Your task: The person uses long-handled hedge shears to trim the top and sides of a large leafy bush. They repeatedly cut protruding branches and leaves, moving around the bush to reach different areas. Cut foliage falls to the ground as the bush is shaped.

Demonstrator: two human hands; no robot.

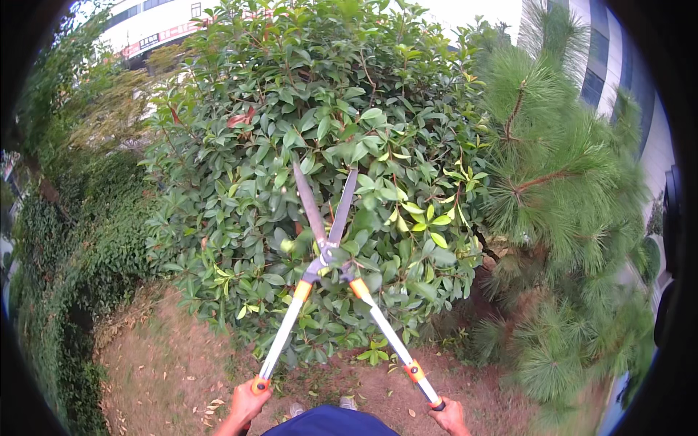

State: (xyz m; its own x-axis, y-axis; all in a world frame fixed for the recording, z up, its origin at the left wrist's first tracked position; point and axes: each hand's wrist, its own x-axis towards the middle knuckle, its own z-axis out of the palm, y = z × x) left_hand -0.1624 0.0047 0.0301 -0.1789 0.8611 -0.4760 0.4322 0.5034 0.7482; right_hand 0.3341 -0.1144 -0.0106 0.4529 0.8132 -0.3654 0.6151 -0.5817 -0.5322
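A pair of long-handled hedge shears points away from me, its two blades spread in a V against a rounded, broad-leaved bush. My left hand grips the end of the left silver-and-orange handle. The right handle's end is held in my right hand. Both handles are spread apart. Leaves surround the blade tips and partly cover the right side of the pivot. Pale yellow-green shoots stick out of the bush to the right of the blades.
A long-needled pine crowds the bush's right side. Ivy-like growth covers the left. Dry leaves lie on the brown ground by my shoes. Buildings rise behind.
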